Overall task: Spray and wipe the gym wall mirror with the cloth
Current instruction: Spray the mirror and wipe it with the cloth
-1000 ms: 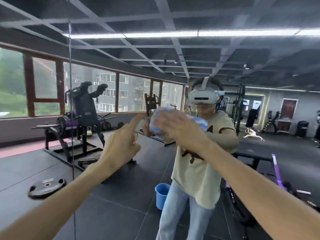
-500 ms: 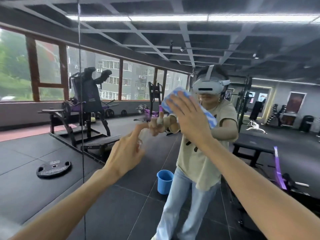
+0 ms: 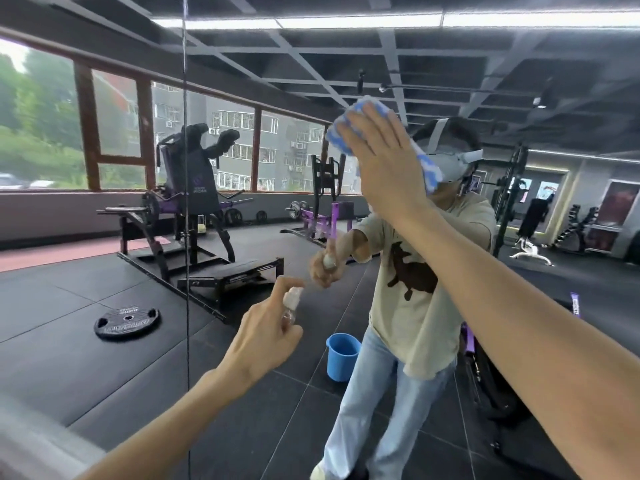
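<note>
Against the gym wall mirror, high on the glass, the right grip lies spread flat, pressing the blue-and-white cloth to wipe. Lower, just short of the mirror, the left grip curls round a small spray bottle, nozzle toward the glass. Nothing blocks either; a blue bucket shows in reflection.

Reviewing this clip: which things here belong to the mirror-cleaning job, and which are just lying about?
In use: mirror; blue-and-white cloth, pressed flat to the glass by the right hand; small spray bottle, held in the left hand.
Lying about (seen reflected): weight plate on the floor; blue bucket, untouched; black and purple weight machine.
</note>
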`<action>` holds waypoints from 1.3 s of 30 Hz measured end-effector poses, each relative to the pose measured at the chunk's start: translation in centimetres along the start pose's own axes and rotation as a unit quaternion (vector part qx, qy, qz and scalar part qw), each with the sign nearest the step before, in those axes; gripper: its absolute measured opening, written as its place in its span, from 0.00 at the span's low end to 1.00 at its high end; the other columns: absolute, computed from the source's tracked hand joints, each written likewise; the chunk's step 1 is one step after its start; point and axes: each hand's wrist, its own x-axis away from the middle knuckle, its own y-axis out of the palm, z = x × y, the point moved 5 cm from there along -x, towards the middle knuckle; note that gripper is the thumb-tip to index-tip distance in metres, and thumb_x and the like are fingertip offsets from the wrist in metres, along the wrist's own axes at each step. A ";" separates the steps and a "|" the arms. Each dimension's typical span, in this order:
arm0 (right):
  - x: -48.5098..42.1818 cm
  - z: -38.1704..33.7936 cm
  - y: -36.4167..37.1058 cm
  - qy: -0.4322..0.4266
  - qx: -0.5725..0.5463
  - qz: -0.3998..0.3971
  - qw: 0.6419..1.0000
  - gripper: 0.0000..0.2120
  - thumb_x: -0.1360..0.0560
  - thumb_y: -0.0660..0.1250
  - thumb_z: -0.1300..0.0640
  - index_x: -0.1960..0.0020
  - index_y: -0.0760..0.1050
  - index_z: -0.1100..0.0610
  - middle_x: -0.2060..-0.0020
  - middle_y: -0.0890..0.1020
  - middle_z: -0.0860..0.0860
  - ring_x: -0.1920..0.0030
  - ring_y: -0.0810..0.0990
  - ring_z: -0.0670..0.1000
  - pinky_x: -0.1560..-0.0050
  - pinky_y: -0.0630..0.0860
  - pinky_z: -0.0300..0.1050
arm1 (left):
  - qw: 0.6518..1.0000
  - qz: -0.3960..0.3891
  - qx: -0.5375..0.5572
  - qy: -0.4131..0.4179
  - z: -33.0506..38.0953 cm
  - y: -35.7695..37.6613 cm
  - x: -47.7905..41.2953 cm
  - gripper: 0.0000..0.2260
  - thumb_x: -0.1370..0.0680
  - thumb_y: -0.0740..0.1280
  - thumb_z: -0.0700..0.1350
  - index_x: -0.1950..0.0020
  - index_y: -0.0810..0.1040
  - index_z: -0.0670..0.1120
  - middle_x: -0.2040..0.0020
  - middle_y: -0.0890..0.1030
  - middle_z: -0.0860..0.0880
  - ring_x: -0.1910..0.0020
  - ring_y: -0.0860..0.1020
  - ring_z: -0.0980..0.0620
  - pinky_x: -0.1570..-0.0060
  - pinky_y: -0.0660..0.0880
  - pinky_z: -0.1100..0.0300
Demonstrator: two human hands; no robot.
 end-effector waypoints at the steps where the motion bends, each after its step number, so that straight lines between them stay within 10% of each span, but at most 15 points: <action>1: -0.6 -0.3 0.0 0.017 0.001 0.021 1.000 0.30 0.25 0.47 0.69 0.23 0.60 0.58 0.24 0.63 0.56 0.23 0.57 0.58 0.24 0.47 0.53 | 1.000 0.016 0.009 -0.004 -0.3 -0.2 0.0 0.27 0.31 0.64 0.35 0.42 0.61 0.61 0.73 0.68 0.53 0.70 0.69 0.53 0.67 0.67 0.62; 4: 0.9 -4.1 1.0 0.049 -0.023 0.038 0.998 0.29 0.27 0.53 0.72 0.27 0.67 0.58 0.28 0.68 0.55 0.26 0.60 0.53 0.25 0.51 0.46 | 0.999 0.022 0.036 -0.007 -0.6 -0.5 -0.2 0.28 0.32 0.63 0.36 0.39 0.62 0.61 0.73 0.69 0.52 0.72 0.68 0.53 0.64 0.71 0.56; 10: 16.9 -16.7 7.0 -0.316 -0.047 -0.222 0.921 0.24 0.27 0.57 0.61 0.33 0.75 0.56 0.34 0.77 0.51 0.29 0.69 0.54 0.25 0.56 0.51 | 0.998 0.048 0.014 0.027 -1.6 -3.0 0.2 0.31 0.32 0.65 0.33 0.37 0.62 0.61 0.74 0.70 0.50 0.73 0.70 0.54 0.69 0.68 0.67; 13: 10.1 -13.5 6.2 -0.233 -0.114 -0.114 0.959 0.23 0.24 0.52 0.65 0.32 0.73 0.60 0.34 0.76 0.57 0.30 0.71 0.59 0.28 0.63 0.55 | 0.998 0.053 -0.011 0.015 -2.8 -4.1 0.4 0.32 0.32 0.65 0.32 0.37 0.61 0.60 0.72 0.72 0.47 0.73 0.70 0.50 0.68 0.69 0.61; 18: 0.2 -8.4 3.9 0.007 -0.036 0.031 0.999 0.34 0.26 0.44 0.73 0.22 0.55 0.56 0.22 0.58 0.53 0.22 0.54 0.56 0.24 0.43 0.51 | 0.995 0.093 -0.013 -0.014 -4.8 -3.3 0.5 0.31 0.31 0.64 0.33 0.36 0.60 0.58 0.70 0.74 0.43 0.74 0.68 0.54 0.69 0.68 0.62; 25: 21.0 -22.8 10.3 -0.273 -0.089 -0.106 0.952 0.23 0.32 0.66 0.70 0.38 0.78 0.61 0.39 0.80 0.56 0.33 0.72 0.57 0.27 0.56 0.49 | 0.993 0.115 0.000 0.023 -6.2 -1.4 2.8 0.30 0.31 0.64 0.33 0.32 0.63 0.50 0.71 0.68 0.52 0.71 0.68 0.56 0.65 0.69 0.59; 28: 16.3 -20.0 8.6 -0.206 -0.060 -0.030 0.976 0.26 0.30 0.60 0.73 0.34 0.76 0.61 0.35 0.77 0.58 0.33 0.74 0.58 0.29 0.64 0.54 | 0.994 0.096 -0.001 0.049 -8.1 0.6 4.4 0.28 0.30 0.63 0.33 0.32 0.63 0.52 0.71 0.69 0.50 0.71 0.68 0.58 0.69 0.66 0.69; 31: 10.2 -14.5 6.4 -0.022 -0.005 -0.011 1.000 0.32 0.22 0.51 0.71 0.21 0.51 0.56 0.21 0.53 0.55 0.21 0.49 0.55 0.24 0.40 0.50 | 0.995 0.093 0.004 0.036 -10.3 2.4 5.3 0.29 0.30 0.62 0.32 0.33 0.62 0.54 0.67 0.73 0.44 0.69 0.69 0.53 0.67 0.67 0.65; 33: 10.8 -14.6 6.6 0.036 -0.003 0.028 0.999 0.32 0.22 0.49 0.72 0.21 0.51 0.56 0.21 0.53 0.54 0.21 0.48 0.56 0.25 0.36 0.49 | 0.995 0.095 0.010 0.039 -11.1 3.2 5.6 0.29 0.29 0.62 0.32 0.32 0.61 0.53 0.66 0.74 0.42 0.69 0.70 0.49 0.67 0.69 0.57; 36: 17.8 -21.4 10.3 -0.069 -0.007 0.082 0.994 0.29 0.28 0.54 0.71 0.28 0.69 0.60 0.29 0.71 0.57 0.26 0.65 0.58 0.24 0.47 0.51 | 0.989 0.126 -0.013 0.082 -12.2 4.3 6.1 0.26 0.28 0.62 0.34 0.33 0.64 0.50 0.69 0.72 0.50 0.71 0.70 0.56 0.68 0.67 0.67; 39: 26.2 -28.7 14.0 -0.229 -0.028 -0.043 0.972 0.26 0.31 0.52 0.63 0.39 0.80 0.60 0.41 0.81 0.57 0.36 0.77 0.59 0.30 0.59 0.52 | 0.982 0.151 -0.026 0.112 -13.7 5.2 7.1 0.25 0.27 0.66 0.36 0.31 0.67 0.48 0.65 0.71 0.54 0.70 0.70 0.60 0.68 0.65 0.73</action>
